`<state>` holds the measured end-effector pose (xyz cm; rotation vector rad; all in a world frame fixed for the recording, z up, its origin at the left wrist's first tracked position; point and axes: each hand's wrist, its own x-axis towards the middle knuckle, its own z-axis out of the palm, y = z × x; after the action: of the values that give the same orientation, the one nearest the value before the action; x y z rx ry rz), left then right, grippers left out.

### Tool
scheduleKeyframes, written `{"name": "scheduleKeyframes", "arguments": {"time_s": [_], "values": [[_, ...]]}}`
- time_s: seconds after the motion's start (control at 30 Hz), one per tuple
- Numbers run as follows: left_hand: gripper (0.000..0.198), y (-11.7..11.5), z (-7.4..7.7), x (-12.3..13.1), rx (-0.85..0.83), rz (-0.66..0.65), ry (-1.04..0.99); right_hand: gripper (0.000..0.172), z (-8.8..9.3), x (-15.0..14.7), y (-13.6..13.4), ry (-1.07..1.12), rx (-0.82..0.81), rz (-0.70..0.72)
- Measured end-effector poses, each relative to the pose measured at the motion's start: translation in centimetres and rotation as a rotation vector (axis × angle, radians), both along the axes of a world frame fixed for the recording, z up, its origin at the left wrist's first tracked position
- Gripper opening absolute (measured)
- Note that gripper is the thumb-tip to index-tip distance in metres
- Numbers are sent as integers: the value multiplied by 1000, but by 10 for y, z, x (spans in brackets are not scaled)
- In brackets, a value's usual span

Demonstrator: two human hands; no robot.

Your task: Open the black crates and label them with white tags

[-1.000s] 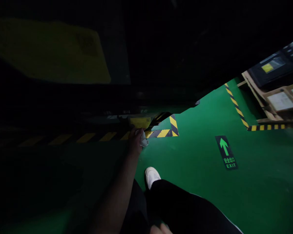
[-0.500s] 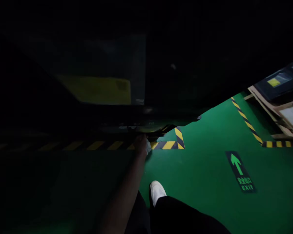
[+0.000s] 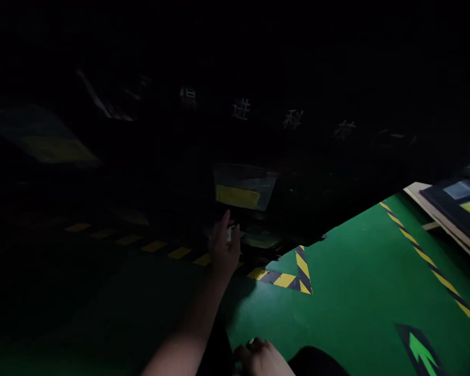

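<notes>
At the dark machine's [image 3: 258, 130] foot, the left hand [image 3: 225, 250] has risen from the striped floor tape [image 3: 285, 279] toward a yellow label [image 3: 237, 196], fingers closed on a pale cloth [image 3: 230, 235]; so wiping seems to shift upward; the right hand [image 3: 264, 357] rests low, grip unclear.

Factory or warehouse floor: green painted floor [image 3: 356, 292], yellow-black hazard tape [image 3: 285, 279], green exit arrow [image 3: 421, 352], wooden pallet [image 3: 441, 216] at right, dark machine [image 3: 258, 130] with lettering.

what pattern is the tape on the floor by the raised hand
Yellow and black diagonal stripes on the floor tape, clearest in the head view, right of the left hand.
</notes>
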<state>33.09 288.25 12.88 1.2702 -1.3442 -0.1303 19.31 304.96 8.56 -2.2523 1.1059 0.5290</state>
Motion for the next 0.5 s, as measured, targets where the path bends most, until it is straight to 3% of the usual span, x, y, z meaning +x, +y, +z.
{"name": "scheduleKeyframes", "arguments": {"time_s": [0.1,0.17,0.23,0.3,0.5], "values": [[54,-6,28,-6,95,9,-150,40,31,13,-20,109,176,-69],[53,-8,38,-16,181,22,-237,42,50,17,-27,112,194,-76],[54,-8,45,-27,235,35,-311,41,55,19,-29,98,186,-83],[57,-7,49,-35,270,51,-355,39,46,16,-27,72,153,-106],[64,-4,53,-40,360,57,-437,35,-7,0,-15,-114,-36,-121]]}}
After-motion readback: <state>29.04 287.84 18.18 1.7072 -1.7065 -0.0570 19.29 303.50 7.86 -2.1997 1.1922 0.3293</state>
